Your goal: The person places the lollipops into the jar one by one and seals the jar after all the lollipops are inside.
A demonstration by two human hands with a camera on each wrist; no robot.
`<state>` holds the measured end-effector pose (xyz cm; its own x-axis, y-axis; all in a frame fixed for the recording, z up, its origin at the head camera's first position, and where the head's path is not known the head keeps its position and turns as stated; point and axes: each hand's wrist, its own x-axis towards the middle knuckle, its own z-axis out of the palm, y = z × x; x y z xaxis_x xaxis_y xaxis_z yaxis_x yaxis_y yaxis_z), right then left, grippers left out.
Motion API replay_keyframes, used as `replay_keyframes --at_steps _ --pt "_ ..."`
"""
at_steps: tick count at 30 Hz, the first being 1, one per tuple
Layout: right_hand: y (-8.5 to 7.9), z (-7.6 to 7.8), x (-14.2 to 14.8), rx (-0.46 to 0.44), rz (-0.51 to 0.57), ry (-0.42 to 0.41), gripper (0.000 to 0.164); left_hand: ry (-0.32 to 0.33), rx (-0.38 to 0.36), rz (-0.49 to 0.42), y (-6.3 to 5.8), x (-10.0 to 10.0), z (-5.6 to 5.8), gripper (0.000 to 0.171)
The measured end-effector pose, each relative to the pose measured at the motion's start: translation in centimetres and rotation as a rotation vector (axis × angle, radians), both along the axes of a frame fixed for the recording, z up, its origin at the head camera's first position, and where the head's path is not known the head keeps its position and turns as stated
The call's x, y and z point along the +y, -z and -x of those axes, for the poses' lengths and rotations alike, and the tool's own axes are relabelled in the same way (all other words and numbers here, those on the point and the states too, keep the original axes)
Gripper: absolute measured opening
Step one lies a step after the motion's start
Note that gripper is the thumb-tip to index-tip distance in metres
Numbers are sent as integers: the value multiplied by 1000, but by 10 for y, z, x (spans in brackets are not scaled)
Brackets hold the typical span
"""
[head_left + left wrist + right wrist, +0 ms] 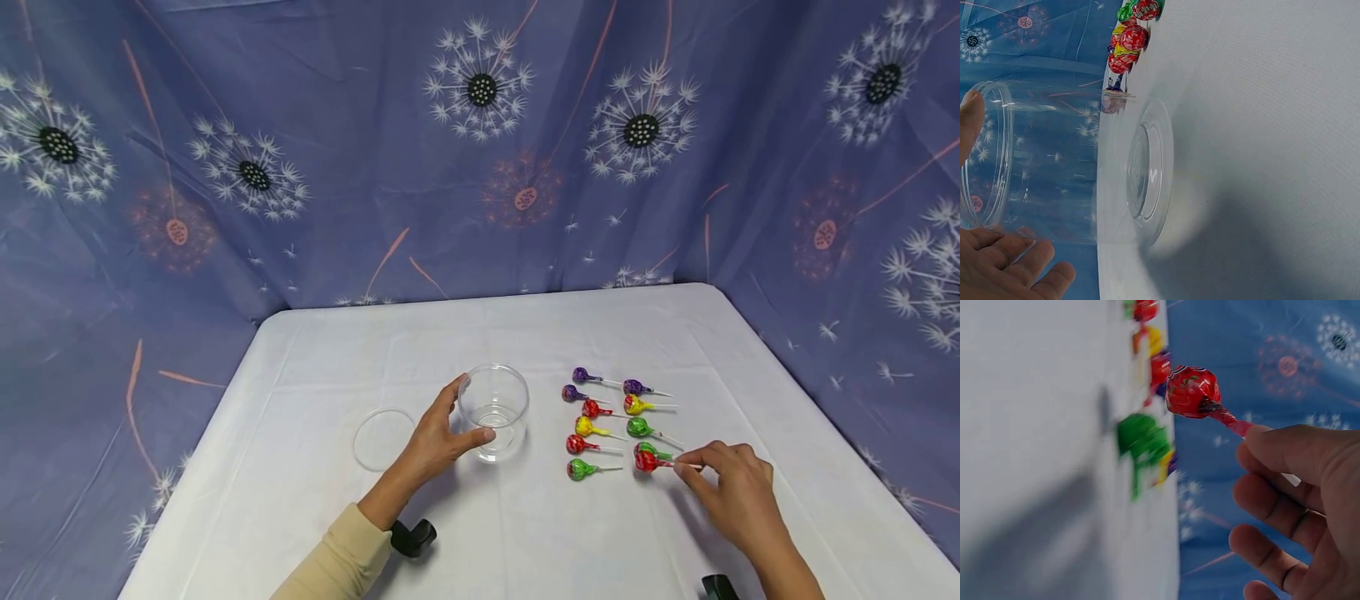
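A clear plastic jar (494,412) stands upright with its mouth up on the white table. My left hand (444,433) holds it near the rim, thumb on the near side and fingers round the far side; the left wrist view shows the jar (1054,162) between thumb and fingers. My right hand (731,487) pinches a red-wrapped lollipop (646,461) by its stick, between thumb and index finger. In the right wrist view that lollipop (1191,392) is held up off the table, its other fingers loosely bent. A green lollipop (643,448) lies partly hidden behind it.
Several wrapped lollipops lie in two rough columns right of the jar, among them a purple one (634,387), a yellow one (591,427) and a green one (581,469). A clear round lid (358,450) lies left of the jar. A patterned blue curtain (360,167) surrounds the table (525,533).
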<state>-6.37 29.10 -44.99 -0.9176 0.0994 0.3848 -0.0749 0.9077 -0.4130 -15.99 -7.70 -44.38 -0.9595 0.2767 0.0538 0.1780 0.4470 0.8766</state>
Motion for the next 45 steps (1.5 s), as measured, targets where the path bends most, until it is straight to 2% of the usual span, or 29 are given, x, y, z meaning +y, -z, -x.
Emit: replay_keyframes --at_steps 5,10,17,24,32,38,45 --pt "-20 14 -12 76 56 -68 11 8 23 0 1 -1 1 93" --pt "-38 28 -25 97 109 -123 11 8 29 -2 1 -1 1 92" --pt "-64 52 -47 92 184 -231 5 12 17 3 1 -2 3 92" --pt "-80 78 -78 72 250 -321 3 9 18 11 1 -2 4 92" --pt "-85 100 -119 51 307 -426 5 7 30 12 2 -3 5 92" --pt "-81 112 -143 59 257 -484 4 3 17 5 2 -4 5 93" --pt "-64 122 -159 35 184 -499 5 5 8 4 3 -5 4 92"
